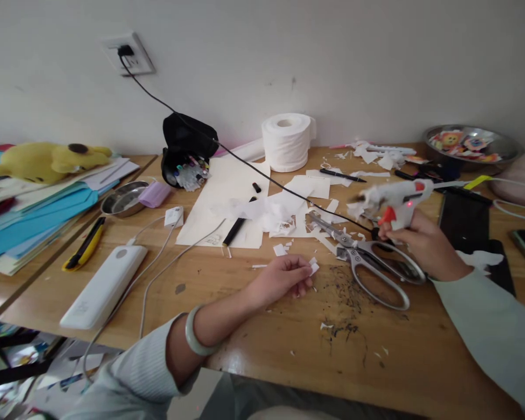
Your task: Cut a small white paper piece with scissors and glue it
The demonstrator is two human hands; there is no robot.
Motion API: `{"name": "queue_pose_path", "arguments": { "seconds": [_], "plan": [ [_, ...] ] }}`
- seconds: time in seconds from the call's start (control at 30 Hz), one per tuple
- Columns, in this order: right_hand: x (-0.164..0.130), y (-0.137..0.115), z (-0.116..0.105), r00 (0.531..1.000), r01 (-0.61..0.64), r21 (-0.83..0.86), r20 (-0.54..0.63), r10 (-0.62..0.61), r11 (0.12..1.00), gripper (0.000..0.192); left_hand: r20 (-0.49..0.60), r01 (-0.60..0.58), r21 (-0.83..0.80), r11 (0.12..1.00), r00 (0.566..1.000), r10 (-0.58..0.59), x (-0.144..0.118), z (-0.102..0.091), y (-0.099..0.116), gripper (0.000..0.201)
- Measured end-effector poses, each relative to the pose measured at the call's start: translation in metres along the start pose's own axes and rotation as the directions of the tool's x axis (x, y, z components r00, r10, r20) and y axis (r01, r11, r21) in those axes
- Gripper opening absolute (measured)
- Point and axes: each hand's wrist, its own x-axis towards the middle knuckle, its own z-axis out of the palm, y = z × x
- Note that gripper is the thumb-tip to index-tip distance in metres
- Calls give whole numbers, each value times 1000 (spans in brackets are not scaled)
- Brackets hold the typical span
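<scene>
Glue gun (396, 201) raised in right hand (424, 245); left hand (284, 279) pinching paper scrap (313, 267).

A: Report left hand (284, 279) status.
B: Forearm extended forward from lower left, sleeve pushed back, a bangle on the wrist. Hand lowered, palm down, fingertips (307, 274) pinched together.
A: Right hand (420, 242)?
B: Arm enters from the right edge in a pale sleeve. Hand raised, fingers curled in a closed grip, knuckles facing the left hand. The hands are well apart.
</scene>
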Motion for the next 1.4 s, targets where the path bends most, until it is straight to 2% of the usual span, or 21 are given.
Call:
{"name": "queue_pose_path", "arguments": {
  "seconds": [0.07,0.13,0.3,0.53,0.63,0.87,1.13,1.4],
  "plan": [
    [-11,2,1,1000,14,-152,-12,-16,988,15,-1,9,15,1000,1000,-9,-1,0,0,32],
    [-19,1,3,1000,25,-291,3,-25,956,21,-3,19,30,999,1000,-19,-1,1,1,32],
    [-23,-10,11,999,-36,-503,-14,33,864,38,5,14,48,999,1000,-15,-1,1,2,31],
    [-25,2,17,980,198,-656,114,-165,728,18,-6,17,93,995,1000,-17,-1,0,0,29],
    [-26,5,17,968,249,-663,159,-193,706,15,0,10,96,995,1000,-10,-2,0,1,25],
    [-24,7,18,963,268,-664,166,-211,698,15,1,3,105,994,1000,-3,-2,0,2,22],
    [-23,8,17,952,305,-621,206,-225,722,15,1,17,91,996,1000,-17,-2,0,0,27],
    [-23,8,16,960,279,-589,205,-193,758,11,-13,27,82,996,1000,-26,-2,0,1,28]
  ]
}}
